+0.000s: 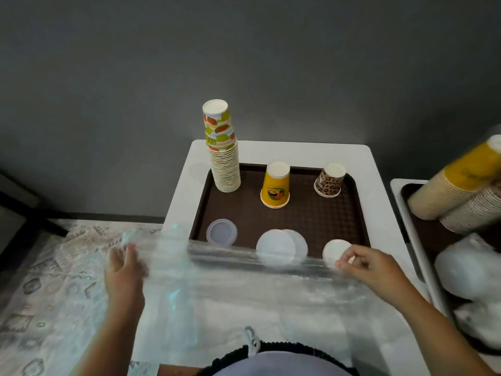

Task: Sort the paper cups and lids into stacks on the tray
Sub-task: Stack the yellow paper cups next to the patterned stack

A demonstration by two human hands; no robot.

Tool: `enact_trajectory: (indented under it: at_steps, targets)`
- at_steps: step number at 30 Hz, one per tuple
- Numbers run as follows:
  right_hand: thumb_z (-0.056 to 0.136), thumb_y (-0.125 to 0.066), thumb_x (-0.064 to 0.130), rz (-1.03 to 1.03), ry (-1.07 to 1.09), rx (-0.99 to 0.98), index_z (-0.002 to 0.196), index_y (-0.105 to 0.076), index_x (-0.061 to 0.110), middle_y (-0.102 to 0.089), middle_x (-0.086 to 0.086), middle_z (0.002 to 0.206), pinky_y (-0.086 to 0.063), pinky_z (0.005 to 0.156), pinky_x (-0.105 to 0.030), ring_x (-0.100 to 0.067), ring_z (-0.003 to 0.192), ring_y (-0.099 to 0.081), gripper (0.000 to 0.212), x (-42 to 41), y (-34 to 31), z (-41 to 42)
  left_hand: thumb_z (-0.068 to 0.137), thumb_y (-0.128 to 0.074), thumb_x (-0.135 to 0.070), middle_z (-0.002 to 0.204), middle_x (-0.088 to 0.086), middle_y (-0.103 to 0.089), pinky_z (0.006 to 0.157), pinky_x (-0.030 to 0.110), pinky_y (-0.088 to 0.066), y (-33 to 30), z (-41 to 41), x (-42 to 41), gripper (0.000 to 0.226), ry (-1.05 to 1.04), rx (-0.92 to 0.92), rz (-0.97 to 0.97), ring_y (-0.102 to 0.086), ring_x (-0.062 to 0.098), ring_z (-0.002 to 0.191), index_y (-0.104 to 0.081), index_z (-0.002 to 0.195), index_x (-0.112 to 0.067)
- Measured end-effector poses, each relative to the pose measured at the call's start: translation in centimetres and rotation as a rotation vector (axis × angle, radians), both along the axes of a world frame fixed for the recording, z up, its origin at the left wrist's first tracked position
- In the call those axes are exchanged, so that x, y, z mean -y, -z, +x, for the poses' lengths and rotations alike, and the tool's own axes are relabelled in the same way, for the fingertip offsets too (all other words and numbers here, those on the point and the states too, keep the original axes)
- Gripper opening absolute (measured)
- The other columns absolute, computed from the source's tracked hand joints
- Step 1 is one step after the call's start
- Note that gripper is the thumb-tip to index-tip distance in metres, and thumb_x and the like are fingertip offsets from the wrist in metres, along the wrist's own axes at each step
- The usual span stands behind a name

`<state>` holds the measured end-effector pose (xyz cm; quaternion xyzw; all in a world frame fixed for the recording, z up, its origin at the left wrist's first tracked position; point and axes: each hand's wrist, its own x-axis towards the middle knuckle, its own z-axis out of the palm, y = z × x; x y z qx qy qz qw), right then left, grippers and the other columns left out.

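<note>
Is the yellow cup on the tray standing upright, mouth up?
No. The yellow cup stands upside down on the brown tray, its wide rim on the tray and its narrow base on top.

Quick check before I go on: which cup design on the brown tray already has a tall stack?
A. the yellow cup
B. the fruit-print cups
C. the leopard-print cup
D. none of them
B: the fruit-print cups rise in a tall upside-down stack at the far left corner of the tray, while the yellow cup and the leopard-print cup each stand low, upside down, with no tall stack.
</note>
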<state>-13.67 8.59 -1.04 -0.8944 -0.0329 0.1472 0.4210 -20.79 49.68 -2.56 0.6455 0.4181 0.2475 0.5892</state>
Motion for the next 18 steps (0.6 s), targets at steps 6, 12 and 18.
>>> enact_trajectory:
  at_steps: [6, 12, 18]
  targets:
    - [0.070, -0.082, 0.015, -0.081, 0.118, 0.040, 0.060, -0.062, 0.025, -0.056, 0.003, 0.059, -0.037, 0.056, -0.012, -0.005, 0.063, -0.051, 0.025, 2.0, 2.6, -2.1, 0.099, -0.043, -0.021, 0.087, 0.014, -0.054, 0.066, 0.039, -0.041, 5.2, -2.4, 1.7, 0.014, 0.151, -0.349, 0.173, -0.052, 0.030, 0.072, -0.049, 0.100, -0.008]
    - [0.064, -0.087, 0.021, -0.271, 0.113, 0.212, 0.093, -0.064, 0.022, -0.059, 0.005, 0.094, -0.046, 0.077, -0.024, -0.015, 0.084, -0.057, 0.037, 2.4, 3.8, -2.6, 0.089, -0.061, -0.015, 0.122, 0.036, -0.047, 0.098, 0.057, -0.030, 4.6, -2.3, 1.0, 0.051, 0.330, -0.495, 0.805, -0.039, 0.050, 0.117, -0.040, 0.128, 0.010]
    - [0.085, -0.052, 0.050, -0.269, -0.101, 0.651, 0.118, -0.052, 0.025, -0.051, 0.005, 0.121, -0.025, 0.108, -0.040, -0.013, 0.112, -0.047, 0.041, -2.9, 1.1, -4.1, 0.096, -0.026, -0.056, 0.147, 0.010, -0.034, 0.116, 0.046, -0.008, 2.3, -0.7, 5.9, 0.060, 0.893, -0.049, 1.400, -0.025, 0.027, 0.140, -0.034, 0.142, -0.018]
